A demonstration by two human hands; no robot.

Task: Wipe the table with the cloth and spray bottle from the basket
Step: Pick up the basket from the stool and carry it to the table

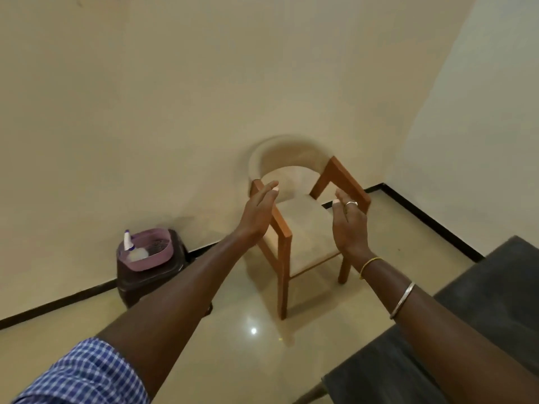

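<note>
A pink basket (159, 259) rests on a dark stool at the left, by the wall. Inside it stands a white spray bottle (127, 242) with a blue tip, next to a pale bundle that looks like the cloth (137, 254). The dark grey table (495, 287) fills the lower right corner. My left hand (258, 212) and my right hand (348, 225) are both stretched forward, palms facing each other, fingers apart and holding nothing. They hover in front of a wooden chair, well to the right of the basket.
A wooden chair (294, 228) with a cream seat and curved back stands against the wall ahead. The dark stool (145, 279) under the basket sits on a glossy tiled floor (233, 330). Cream walls meet at a corner on the right.
</note>
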